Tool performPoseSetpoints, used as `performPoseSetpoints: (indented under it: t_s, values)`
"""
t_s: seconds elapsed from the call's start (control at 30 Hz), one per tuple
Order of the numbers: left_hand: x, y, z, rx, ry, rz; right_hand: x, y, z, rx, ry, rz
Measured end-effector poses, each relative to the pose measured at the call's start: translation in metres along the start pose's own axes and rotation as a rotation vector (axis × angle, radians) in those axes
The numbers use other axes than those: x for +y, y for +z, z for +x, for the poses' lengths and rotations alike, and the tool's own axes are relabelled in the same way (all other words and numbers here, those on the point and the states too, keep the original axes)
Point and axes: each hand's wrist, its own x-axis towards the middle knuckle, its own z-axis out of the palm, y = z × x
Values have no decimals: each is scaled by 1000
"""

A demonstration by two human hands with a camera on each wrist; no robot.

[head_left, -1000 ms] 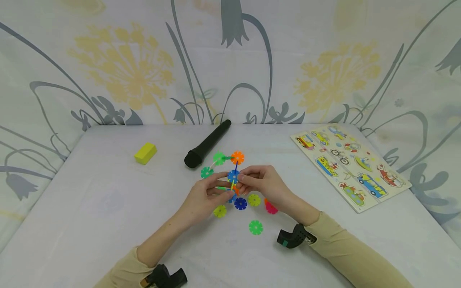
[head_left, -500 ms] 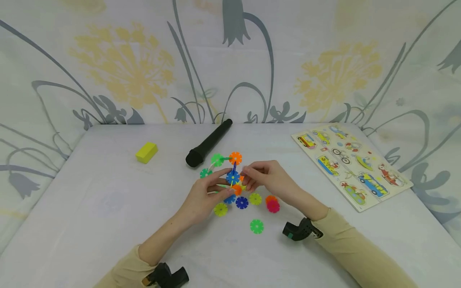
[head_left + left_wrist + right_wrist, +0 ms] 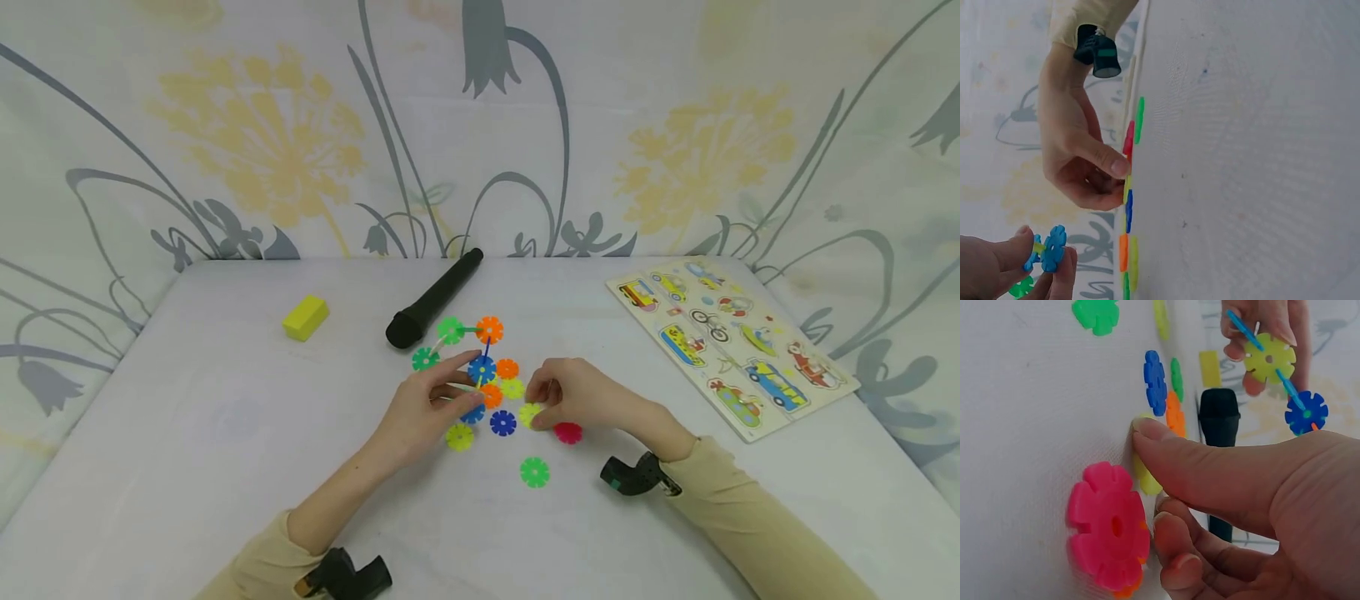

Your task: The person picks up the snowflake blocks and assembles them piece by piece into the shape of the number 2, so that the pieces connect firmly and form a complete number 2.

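Observation:
My left hand point(image 3: 411, 414) pinches a chain of linked notched plastic discs point(image 3: 482, 369) off the table. In the right wrist view, the yellow disc point(image 3: 1270, 357) of that chain sits at its fingertips, joined by edge-on light blue discs. Lower right in the head view, my right hand point(image 3: 581, 398) has thumb and fingers around a loose yellow disc point(image 3: 528, 414) on the tabletop. Its thumb point(image 3: 1160, 434) presses on that disc in the right wrist view, fingertips close by its other end. Right beside is a pink disc point(image 3: 1107, 519) with an orange one partly hidden beneath.
Several loose discs lie between and below the hands, among them a dark blue disc point(image 3: 503, 423) and a green disc point(image 3: 535, 472). Behind are a black microphone point(image 3: 435, 300) and a yellow block point(image 3: 305, 318). A picture puzzle board point(image 3: 731, 346) lies at the right.
My right hand has left the chain and moved down and right to a loose yellow disc. My left hand stays nearly in place, still holding the chain.

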Motion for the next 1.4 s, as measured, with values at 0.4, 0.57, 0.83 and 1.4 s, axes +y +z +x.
performPoseSetpoints:
  t_s: [0.4,0.57,0.83,1.4]
  values:
    - [-1,2,0,12,-17,25,-3,0,1,-23,-23,12]
    - [1,0,2,17,-1,30,-12,-5,2,16,-58,94]
    - [5,-6,0,44,53,26,-34,12,16,-106,-112,322]
    - [2,-4,0,71,86,-39,-38,42,18,-137,-47,593]
